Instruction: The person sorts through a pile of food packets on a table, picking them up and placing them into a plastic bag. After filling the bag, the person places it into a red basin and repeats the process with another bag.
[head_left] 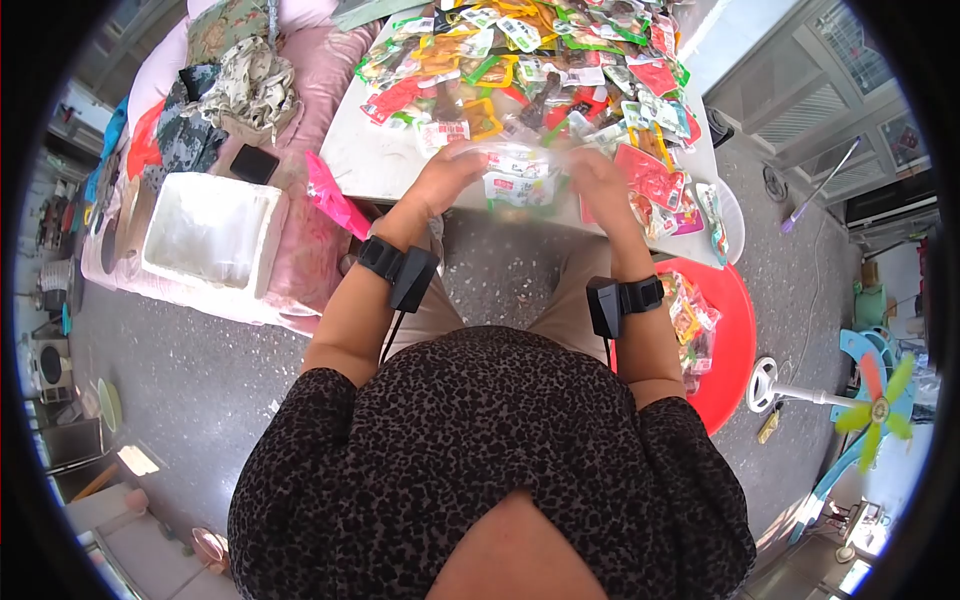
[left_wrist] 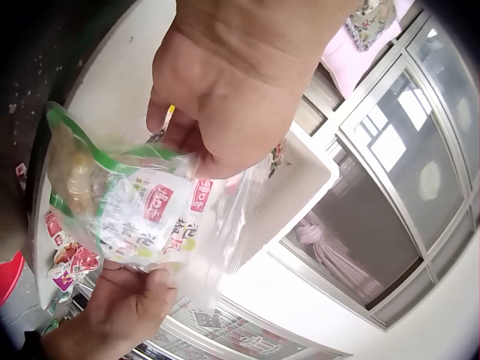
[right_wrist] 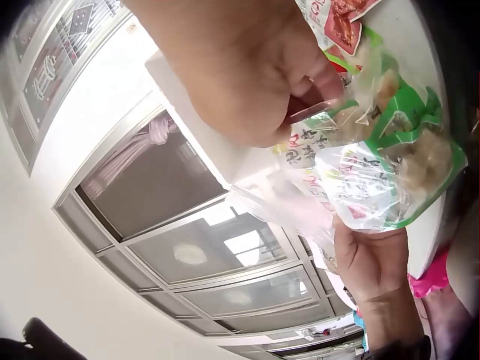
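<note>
Between the two hands, a clear plastic bag [head_left: 520, 160] holds green-and-white food packets [head_left: 518, 190] just over the table's front edge. My left hand [head_left: 447, 180] grips the bag's left side in the head view, and my right hand [head_left: 603, 187], slightly blurred, grips its right side. In the left wrist view, my left hand [left_wrist: 225, 97] pinches the bag's upper part, and the green-edged packet [left_wrist: 139, 206] shows through the film. In the right wrist view, my right hand [right_wrist: 247, 75] has curled fingers at the bag, beside the green-edged packet [right_wrist: 367, 184].
Many colourful packets [head_left: 560, 60] are heaped across the white table [head_left: 350, 150]. A red basin [head_left: 735, 340] with packets stands on the floor at the right. A foam box [head_left: 210, 230] lies on the bed at the left, and a pink bag [head_left: 335, 195] hangs at the table's left corner.
</note>
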